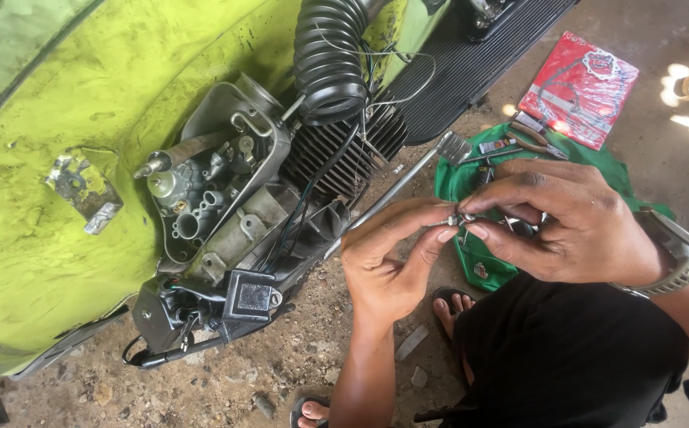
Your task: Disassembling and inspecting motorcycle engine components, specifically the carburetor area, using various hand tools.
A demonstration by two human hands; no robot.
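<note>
Head view: left hand [388,265] and right hand [570,222] meet above dirt floor [281,372], fingers of both pinched shut on small metal part [463,217], held close for good look; open engine [233,214] of green scooter [59,119] just beside, tools on green cloth [459,178] near

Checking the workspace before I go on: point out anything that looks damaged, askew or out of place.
The scooter's green body panel is scuffed and grimy, with a bent metal bracket hanging crooked on it. Loose wires dangle by the black ribbed hose. Tools lie scattered on the green cloth on the dirt floor.
</note>
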